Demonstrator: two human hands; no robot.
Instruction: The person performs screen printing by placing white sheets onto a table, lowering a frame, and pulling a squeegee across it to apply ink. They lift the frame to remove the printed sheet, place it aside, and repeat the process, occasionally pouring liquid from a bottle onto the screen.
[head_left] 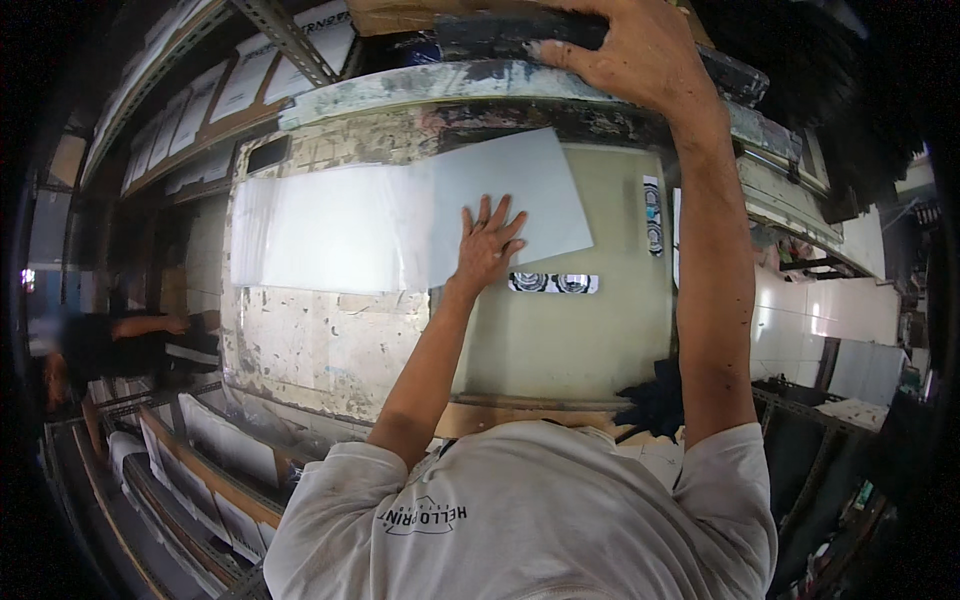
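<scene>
My left hand [484,248] lies flat with fingers spread on a pale translucent sheet [540,190], set at a slant. The sheet's left part meets a long, glossy white sheet [325,225] that stretches to the left. My right hand [650,55] reaches to the far side, above a dark, stained bar [500,38]. Its thumb points left, apart from the fingers, which the picture's upper edge partly cuts off. Nearer to me than the left hand, a printed strip with round black patterns [553,283] lies on the greenish-beige board [560,350]. A similar strip [653,215] stands lengthwise along the board's right side.
The worn, paint-spotted table [310,345] carries a black phone-like slab [268,153] at its far left corner. A dark cloth or glove [655,400] hangs by the near edge. Metal shelving with flat boxes [240,80] rises far left. Another person [110,340] is at the left.
</scene>
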